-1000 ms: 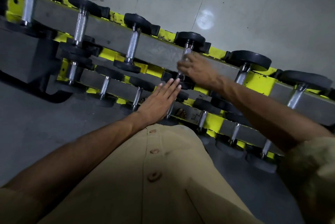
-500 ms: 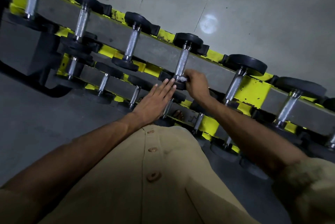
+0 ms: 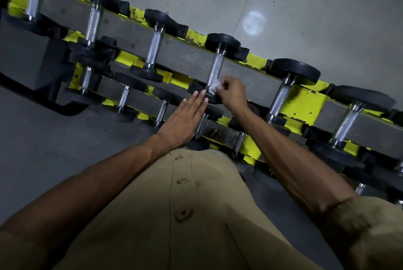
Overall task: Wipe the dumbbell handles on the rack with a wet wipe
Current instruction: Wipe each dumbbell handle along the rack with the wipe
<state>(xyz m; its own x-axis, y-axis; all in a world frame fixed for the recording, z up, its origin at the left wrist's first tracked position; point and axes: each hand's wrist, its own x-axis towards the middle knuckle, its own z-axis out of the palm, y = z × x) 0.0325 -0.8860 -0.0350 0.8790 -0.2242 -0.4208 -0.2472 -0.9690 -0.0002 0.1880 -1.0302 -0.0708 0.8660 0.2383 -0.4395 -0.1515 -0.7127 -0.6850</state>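
- Your right hand (image 3: 232, 93), just right of the frame's centre, has its fingers curled and pinches a small white wet wipe (image 3: 214, 85) between thumb and fingertips.
- The wipe sits against the lower end of a dumbbell handle (image 3: 214, 68), the knurled silver bar of the fourth dumbbell from the left on the upper row, close to where the bar meets its near black weight.
- Your left hand (image 3: 182, 120), at the centre of the frame, lies flat with its fingers straight and together; it holds nothing. Its fingertips reach the near black weight of that same dumbbell, just beside the wipe, and the hand covers part of a lower-row dumbbell.
- The rack (image 3: 305, 99) runs as a diagonal band from the upper left of the frame to the right edge, with yellow plates and grey rails, and it carries two rows of dumbbells with black ends and silver bars.
- Other upper-row handles show bare to either side: one to the left (image 3: 153, 48) and one to the right (image 3: 280, 97) of the bar you are on.
- The grey floor (image 3: 305, 18) fills the upper right, with a pale round spot of light (image 3: 254, 23) on it.
- Your tan buttoned shirt (image 3: 185, 215) fills the bottom centre of the frame.
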